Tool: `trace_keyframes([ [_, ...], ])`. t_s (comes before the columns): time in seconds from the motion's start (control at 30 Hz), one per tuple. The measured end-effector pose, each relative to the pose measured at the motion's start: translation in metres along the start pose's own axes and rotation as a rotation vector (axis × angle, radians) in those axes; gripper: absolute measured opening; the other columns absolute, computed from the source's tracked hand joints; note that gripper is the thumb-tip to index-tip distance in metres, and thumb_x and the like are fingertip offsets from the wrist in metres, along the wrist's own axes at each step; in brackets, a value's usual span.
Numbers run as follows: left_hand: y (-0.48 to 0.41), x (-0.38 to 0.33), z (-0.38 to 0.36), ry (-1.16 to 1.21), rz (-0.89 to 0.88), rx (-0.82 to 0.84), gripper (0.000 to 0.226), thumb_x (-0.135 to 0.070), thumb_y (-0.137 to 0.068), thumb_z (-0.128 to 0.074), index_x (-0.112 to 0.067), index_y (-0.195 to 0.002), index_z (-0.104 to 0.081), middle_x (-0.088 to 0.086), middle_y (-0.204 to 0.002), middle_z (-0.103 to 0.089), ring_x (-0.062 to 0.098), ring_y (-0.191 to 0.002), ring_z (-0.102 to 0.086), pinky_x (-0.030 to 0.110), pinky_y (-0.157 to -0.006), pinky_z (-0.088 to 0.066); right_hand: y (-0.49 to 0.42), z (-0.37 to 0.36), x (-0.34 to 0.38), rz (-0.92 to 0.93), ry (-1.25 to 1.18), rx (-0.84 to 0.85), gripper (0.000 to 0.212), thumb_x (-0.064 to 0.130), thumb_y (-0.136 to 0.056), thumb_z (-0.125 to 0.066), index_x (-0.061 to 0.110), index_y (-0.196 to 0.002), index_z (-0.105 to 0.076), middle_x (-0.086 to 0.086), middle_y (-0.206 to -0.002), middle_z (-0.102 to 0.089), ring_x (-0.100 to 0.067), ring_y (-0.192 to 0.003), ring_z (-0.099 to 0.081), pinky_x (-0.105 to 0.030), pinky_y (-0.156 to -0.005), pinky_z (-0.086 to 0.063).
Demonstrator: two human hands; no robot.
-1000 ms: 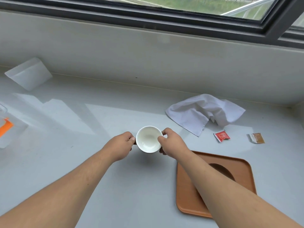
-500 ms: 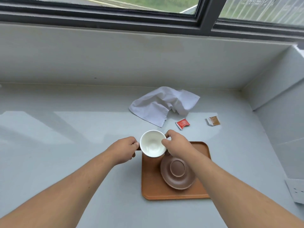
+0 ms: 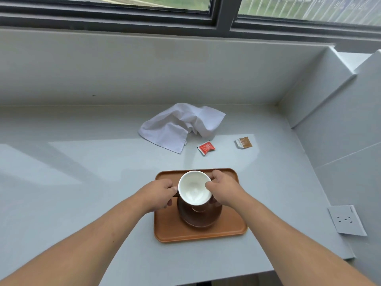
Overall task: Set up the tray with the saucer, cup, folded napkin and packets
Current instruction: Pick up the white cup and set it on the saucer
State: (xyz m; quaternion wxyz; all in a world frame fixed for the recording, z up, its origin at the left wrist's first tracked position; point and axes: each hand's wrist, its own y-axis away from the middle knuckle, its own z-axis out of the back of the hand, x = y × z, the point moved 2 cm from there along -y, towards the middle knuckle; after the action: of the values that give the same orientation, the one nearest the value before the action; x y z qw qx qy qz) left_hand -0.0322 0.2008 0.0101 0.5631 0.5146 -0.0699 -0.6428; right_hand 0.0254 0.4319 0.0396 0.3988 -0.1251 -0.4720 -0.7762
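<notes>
Both hands are holding the cup (image 3: 194, 187), white inside and brown outside, over the brown saucer (image 3: 201, 216), which is lying on the orange-brown tray (image 3: 231, 228) in the near middle of the pale grey counter (image 3: 82, 162). The left hand (image 3: 158, 195) is closing on the cup's left side, thumb and fingers pinching what looks like the handle, though the handle itself is mostly hidden behind the fingers. The right hand (image 3: 224, 189) is wrapping around the cup's right side, thumb lying on the rim and the other fingers curling under and behind it. The cup is sitting directly over the far part of the saucer; whether its base is touching the saucer cannot be told, since the bowl is covering the spot. The saucer is occupying the middle of the tray, with bare tray showing to its left, right and near side. Beyond the tray, the white napkin (image 3: 181, 124) is lying crumpled and unfolded on the counter near the back wall. Just to its right, the red packet (image 3: 206, 147) is lying flat, and farther right the brown packet (image 3: 243, 142) is lying apart from it; both are off the tray. A white wall socket (image 3: 346, 219) is showing at the near right.
</notes>
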Motion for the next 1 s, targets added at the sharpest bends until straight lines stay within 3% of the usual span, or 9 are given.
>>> trace_keyframes([
  [0.3,0.006,-0.003,-0.025,-0.006,0.006,-0.003,0.029,-0.040,-0.098,-0.049,-0.015,-0.090,-0.062,-0.002,-0.078,-0.077,0.011,-0.065,-0.068,0.035,-0.076,-0.057,0.007,0.001,-0.025,-0.019,-0.011,0.024,0.010,0.028,-0.080,-0.052,0.023,-0.087,-0.056,-0.013,-0.094,-0.073,-0.036,-0.076,-0.075,-0.049,-0.061,-0.065],
  [0.43,0.007,-0.003,-0.032,-0.006,-0.002,0.009,0.026,-0.040,-0.097,-0.049,-0.026,-0.078,-0.060,-0.005,-0.074,-0.075,0.012,-0.066,-0.067,0.037,-0.079,-0.057,0.006,0.001,-0.031,-0.016,-0.016,0.036,0.007,0.026,-0.083,-0.052,0.022,-0.087,-0.055,-0.011,-0.094,-0.072,-0.033,-0.075,-0.076,-0.045,-0.060,-0.066],
  [0.77,0.009,0.000,-0.038,0.005,-0.007,0.015,0.024,-0.042,-0.095,-0.049,-0.029,-0.082,-0.063,-0.008,-0.076,-0.075,0.013,-0.071,-0.068,0.040,-0.082,-0.058,0.002,-0.003,-0.043,-0.010,-0.002,0.053,0.014,0.028,-0.083,-0.051,0.023,-0.095,-0.057,-0.007,-0.089,-0.073,-0.024,-0.068,-0.077,-0.045,-0.065,-0.066],
  [1.0,0.009,0.001,-0.041,0.006,-0.003,0.017,0.024,-0.042,-0.096,-0.048,-0.029,-0.084,-0.064,-0.010,-0.074,-0.075,0.009,-0.065,-0.065,0.032,-0.072,-0.054,0.003,-0.002,-0.044,-0.019,0.001,0.044,0.015,0.029,-0.082,-0.051,0.025,-0.094,-0.057,-0.006,-0.087,-0.073,-0.023,-0.067,-0.076,-0.042,-0.063,-0.066],
])
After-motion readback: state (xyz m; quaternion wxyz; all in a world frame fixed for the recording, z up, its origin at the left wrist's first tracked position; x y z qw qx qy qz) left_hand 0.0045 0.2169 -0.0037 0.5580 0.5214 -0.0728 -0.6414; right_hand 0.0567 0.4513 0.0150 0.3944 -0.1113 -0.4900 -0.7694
